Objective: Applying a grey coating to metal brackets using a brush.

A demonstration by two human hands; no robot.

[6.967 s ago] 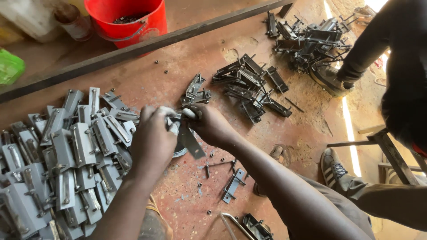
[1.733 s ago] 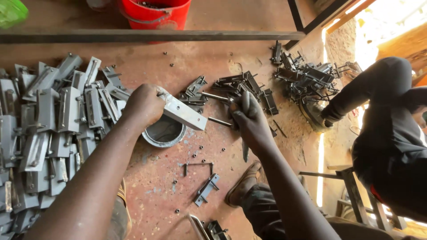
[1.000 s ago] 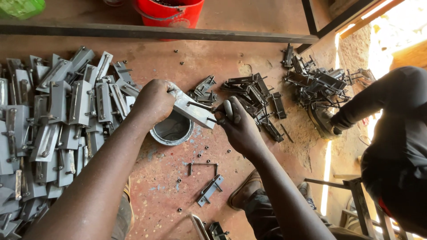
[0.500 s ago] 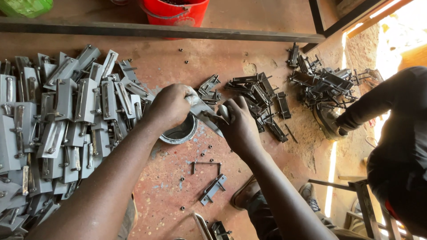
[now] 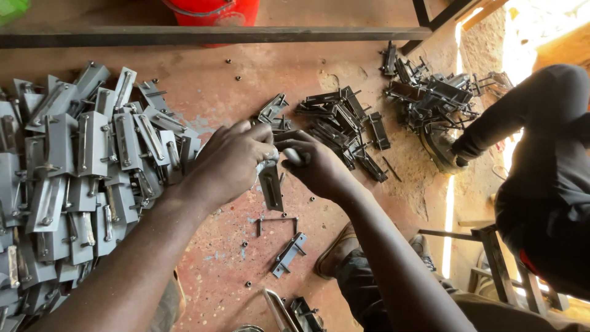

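Note:
My left hand [image 5: 233, 158] grips the top of a grey metal latch plate [image 5: 271, 188], which hangs down above the reddish floor. My right hand [image 5: 316, 167] meets it from the right, fingers pinched on a small grey metal pin [image 5: 294, 157] pressed against the plate's upper end. Both hands touch at the plate. Directly below them a thin U-shaped wire bracket [image 5: 276, 219] and a small slotted plate [image 5: 287, 254] lie on the floor.
A big pile of grey latch plates [image 5: 74, 172] fills the left. Dark metal parts [image 5: 344, 120] lie beyond my hands, more [image 5: 430, 98] farther right by another person's shoe and leg [image 5: 541, 166]. A steel bar [image 5: 215, 35] and red bucket [image 5: 215, 7] sit at the top.
My hands have closed together over the plate. The plate swung from lying across to hanging downward. The round tin seen under my hands earlier is now covered.

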